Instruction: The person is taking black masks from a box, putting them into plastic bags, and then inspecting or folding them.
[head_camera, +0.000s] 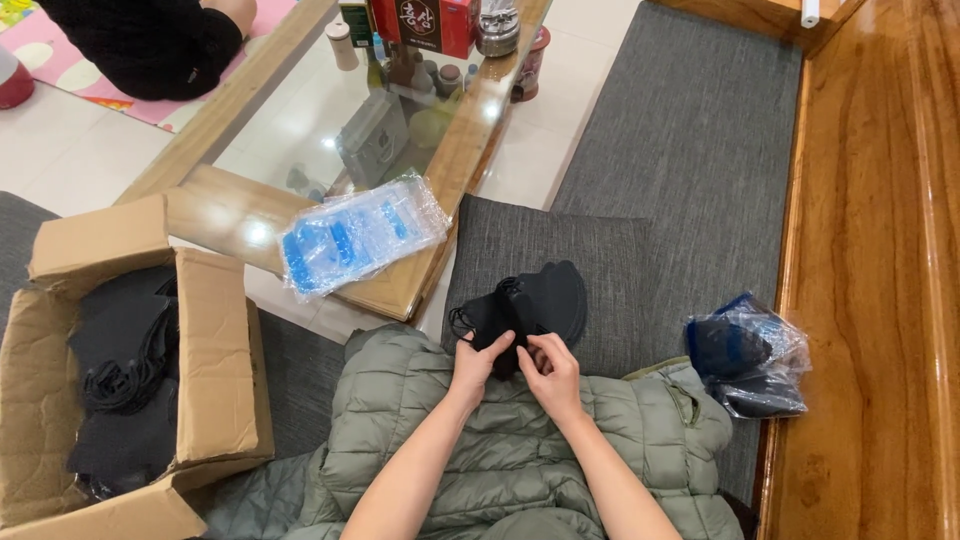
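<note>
Black masks are gripped by both hands just above the green quilted jacket. The stack's lower edge is pinched by the left hand and right hand.

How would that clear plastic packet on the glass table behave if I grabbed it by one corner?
The clear plastic packet looks thin and crinkled, so it would probably sag and rustle. Its glossy film may be slippery. It overhangs the glass table's wooden edge, so a push might slide it off.
</note>
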